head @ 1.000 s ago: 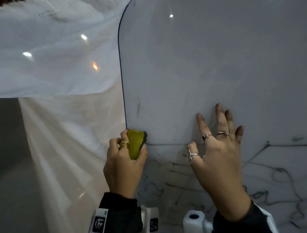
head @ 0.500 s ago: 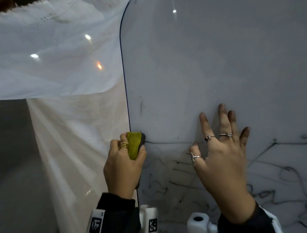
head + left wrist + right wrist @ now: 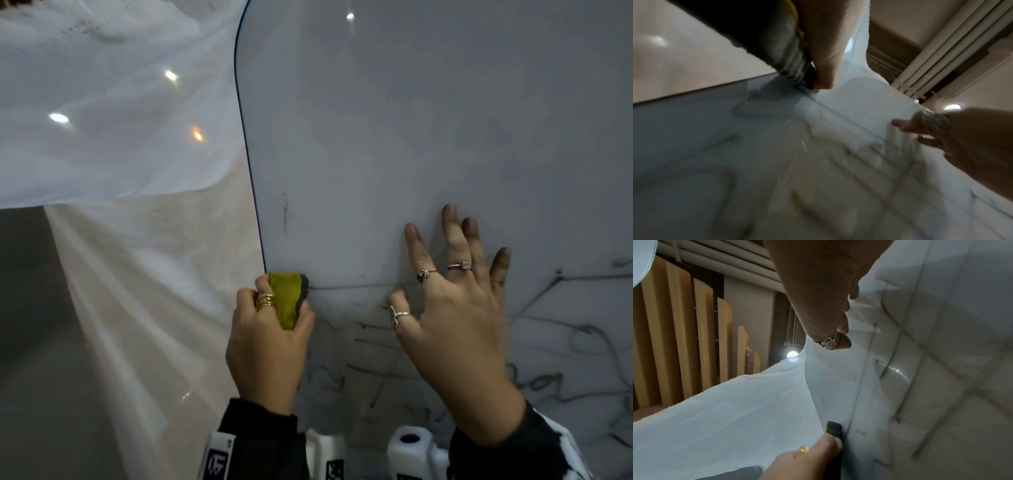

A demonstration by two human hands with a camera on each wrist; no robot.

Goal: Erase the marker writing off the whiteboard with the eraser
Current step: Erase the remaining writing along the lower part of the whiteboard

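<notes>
The whiteboard [image 3: 428, 137] is a thin, glossy sheet that fills the right of the head view. Its upper area is wiped to faint smears, and dark marker writing [image 3: 565, 342] crosses the lower part. My left hand [image 3: 270, 342] grips the yellow eraser [image 3: 286, 298] with its dark felt face at the sheet's left edge, at the end of a long horizontal line. In the left wrist view the eraser [image 3: 791, 65] meets the board. My right hand [image 3: 455, 308] lies flat on the board with its fingers spread, holding the sheet down.
White cloth [image 3: 102, 120] hangs behind and to the left of the board, with a shiny pale surface [image 3: 154, 308] below it. Wooden slats [image 3: 684, 337] and pipes [image 3: 941, 48] show beyond the cloth in the wrist views.
The left hand and eraser stay at the board's left edge and the right hand stays flat in place. Only the camera view has drifted slightly.
</notes>
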